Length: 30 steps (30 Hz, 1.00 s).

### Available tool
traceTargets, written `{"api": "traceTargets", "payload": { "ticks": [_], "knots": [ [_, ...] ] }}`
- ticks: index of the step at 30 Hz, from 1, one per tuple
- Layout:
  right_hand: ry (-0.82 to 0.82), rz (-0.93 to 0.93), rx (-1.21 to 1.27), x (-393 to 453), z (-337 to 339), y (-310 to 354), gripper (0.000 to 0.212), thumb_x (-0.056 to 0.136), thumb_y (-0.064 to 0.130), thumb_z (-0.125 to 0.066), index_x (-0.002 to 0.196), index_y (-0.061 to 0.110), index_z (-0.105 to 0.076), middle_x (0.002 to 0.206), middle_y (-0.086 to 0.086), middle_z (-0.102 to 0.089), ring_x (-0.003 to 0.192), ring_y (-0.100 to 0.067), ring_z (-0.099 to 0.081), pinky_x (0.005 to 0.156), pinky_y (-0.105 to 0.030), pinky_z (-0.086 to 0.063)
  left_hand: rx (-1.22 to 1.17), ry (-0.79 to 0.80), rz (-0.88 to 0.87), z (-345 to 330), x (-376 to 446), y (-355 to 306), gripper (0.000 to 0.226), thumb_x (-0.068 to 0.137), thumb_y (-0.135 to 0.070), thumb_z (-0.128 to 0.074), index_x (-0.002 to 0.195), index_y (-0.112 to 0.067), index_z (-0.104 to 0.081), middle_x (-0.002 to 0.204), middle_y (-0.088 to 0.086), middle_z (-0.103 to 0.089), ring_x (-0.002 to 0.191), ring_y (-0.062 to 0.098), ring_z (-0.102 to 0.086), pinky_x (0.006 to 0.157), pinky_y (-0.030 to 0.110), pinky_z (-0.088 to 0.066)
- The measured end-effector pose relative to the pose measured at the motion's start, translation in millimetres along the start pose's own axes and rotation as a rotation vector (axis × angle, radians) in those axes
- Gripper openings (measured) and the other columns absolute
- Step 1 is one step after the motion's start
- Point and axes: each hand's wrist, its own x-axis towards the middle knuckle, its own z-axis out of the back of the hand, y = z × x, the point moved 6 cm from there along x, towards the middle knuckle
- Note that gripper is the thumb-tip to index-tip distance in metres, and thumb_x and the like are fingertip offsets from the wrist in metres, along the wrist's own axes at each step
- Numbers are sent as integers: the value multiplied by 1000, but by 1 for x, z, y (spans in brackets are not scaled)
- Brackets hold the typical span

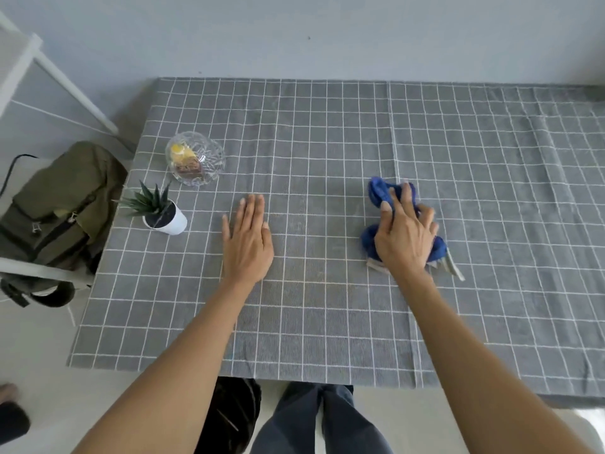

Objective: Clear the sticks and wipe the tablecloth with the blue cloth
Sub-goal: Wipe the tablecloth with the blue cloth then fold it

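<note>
A grey tablecloth (pixel 327 132) with a white grid covers the table. A crumpled blue cloth (pixel 379 191) with a pale edge lies on it right of centre. My right hand (pixel 406 234) presses down on the blue cloth, fingers spread over it and curled into its folds. My left hand (pixel 248 240) lies flat on the tablecloth left of centre, fingers together, holding nothing. No sticks show on the tablecloth.
A cut-glass bowl (pixel 196 158) with yellow and brown contents stands at the left. A small spiky plant in a white pot (pixel 163 214) sits near the table's left edge. An olive backpack (pixel 59 204) rests on a white chair beside the table. A dark bin (pixel 229 417) stands under the near edge.
</note>
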Motion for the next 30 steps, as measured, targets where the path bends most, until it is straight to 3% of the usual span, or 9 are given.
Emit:
{"api": "traceTargets", "payload": {
  "ticks": [7,13,17,26,30],
  "knots": [
    [153,365,-29,-15,-47,138,50,101,39,-26,147,19,-29,158,7,-12,120,-29,-36,90,-41,-29,63,8,44,6,29,42,52,102,-26,-16,152,-18,-1,160,-4,3,147,12,4,119,46,3],
    [189,399,-36,-21,-69,156,53,101,43,-24,148,21,-28,159,8,-11,125,-29,-33,94,-42,-29,90,-26,24,7,24,50,53,101,-28,-14,151,-20,3,158,-7,7,146,9,8,119,44,5],
    [188,320,-81,-3,-61,125,53,101,43,-21,150,23,-22,159,10,-5,120,-26,-33,90,-40,-29,80,-12,34,5,23,52,53,101,-28,-13,151,-22,5,158,-9,9,146,8,9,119,47,2],
    [36,-91,-154,53,-8,-35,49,100,42,-22,146,26,-28,157,9,-12,121,-32,-34,94,-45,-29,74,15,35,6,24,52,53,101,-29,-13,150,-24,9,156,-10,13,145,8,11,119,48,3],
    [39,-144,-143,59,-2,-55,49,100,41,-24,145,24,-32,158,8,-12,122,-34,-32,95,-47,-27,72,37,53,7,26,51,53,101,-28,-13,150,-23,8,158,-7,12,145,9,11,118,47,7]
  ]
}}
